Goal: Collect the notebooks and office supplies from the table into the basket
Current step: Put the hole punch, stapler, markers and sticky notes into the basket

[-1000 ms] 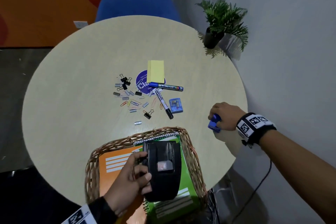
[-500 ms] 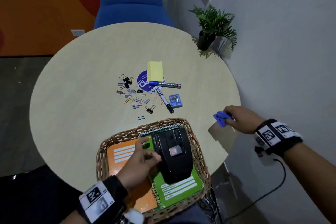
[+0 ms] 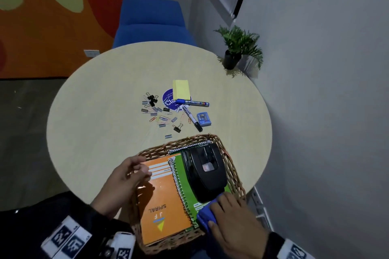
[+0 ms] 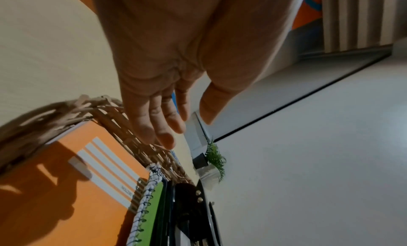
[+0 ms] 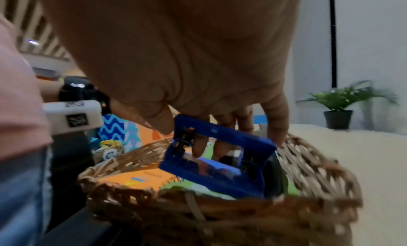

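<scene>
A wicker basket (image 3: 195, 139) at the table's near edge holds an orange notebook (image 3: 160, 200), a green spiral notebook (image 3: 180, 166) and a black hole punch (image 3: 204, 170). My right hand (image 3: 223, 210) grips a small blue stapler (image 3: 207, 214) over the basket's near right corner; in the right wrist view the stapler (image 5: 218, 155) hangs just above the notebooks. My left hand (image 3: 145, 169) hovers at the basket's left rim, fingers (image 4: 163, 127) relaxed and empty. Yellow sticky notes (image 3: 181, 89), two markers (image 3: 192, 103), a blue sharpener (image 3: 203, 119) and several clips (image 3: 160, 113) lie mid-table.
A round purple sticker (image 3: 168, 102) lies under the sticky notes. A potted plant (image 3: 237, 48) stands at the table's far right beside the grey wall. A blue chair (image 3: 151, 25) sits behind the round table (image 3: 94, 111).
My right hand carried the blue stapler from the table's right edge to the basket. My left hand let go of the black hole punch and drew back to the left rim.
</scene>
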Tool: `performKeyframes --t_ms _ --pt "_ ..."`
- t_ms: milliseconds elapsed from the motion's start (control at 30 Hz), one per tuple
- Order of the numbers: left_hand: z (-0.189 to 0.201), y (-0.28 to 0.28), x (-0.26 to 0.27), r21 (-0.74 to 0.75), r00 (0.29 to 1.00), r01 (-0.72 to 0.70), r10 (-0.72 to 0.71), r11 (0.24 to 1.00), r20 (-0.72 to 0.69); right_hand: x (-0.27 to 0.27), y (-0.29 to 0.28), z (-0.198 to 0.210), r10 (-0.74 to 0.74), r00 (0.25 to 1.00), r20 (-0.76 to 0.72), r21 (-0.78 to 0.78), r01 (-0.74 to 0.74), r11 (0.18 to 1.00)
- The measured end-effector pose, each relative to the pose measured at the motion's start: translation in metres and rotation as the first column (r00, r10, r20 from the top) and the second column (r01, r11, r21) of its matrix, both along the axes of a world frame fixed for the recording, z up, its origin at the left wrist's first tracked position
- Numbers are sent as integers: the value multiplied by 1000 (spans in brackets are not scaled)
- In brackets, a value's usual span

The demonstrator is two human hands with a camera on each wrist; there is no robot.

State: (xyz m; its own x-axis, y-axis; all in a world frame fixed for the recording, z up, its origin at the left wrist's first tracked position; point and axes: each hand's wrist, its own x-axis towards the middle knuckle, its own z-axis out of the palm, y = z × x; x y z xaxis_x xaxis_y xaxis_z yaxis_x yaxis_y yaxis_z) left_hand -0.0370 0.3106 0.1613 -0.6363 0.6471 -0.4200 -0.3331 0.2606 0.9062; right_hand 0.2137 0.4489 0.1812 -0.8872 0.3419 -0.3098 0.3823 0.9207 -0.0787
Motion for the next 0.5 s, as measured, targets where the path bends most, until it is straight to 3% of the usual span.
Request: performKeyframes --t_ms 167,300,433,500 --pt "6 2 9 -42 988 117 -120 992 -93 -7 1 -28 -195 978 -75 56 199 978" --pt "8 1 6 -60 989 116 -121 991 -87 -4 4 -40 -296 952 80 20 296 955" --pt "12 0 -3 -85 975 176 -186 981 -124 -10 11 0 -237 945 226 -138 272 952" --pt "15 3 -16 -128 943 198 -224 972 -246 -10 32 32 -190 967 170 -250 229 941"
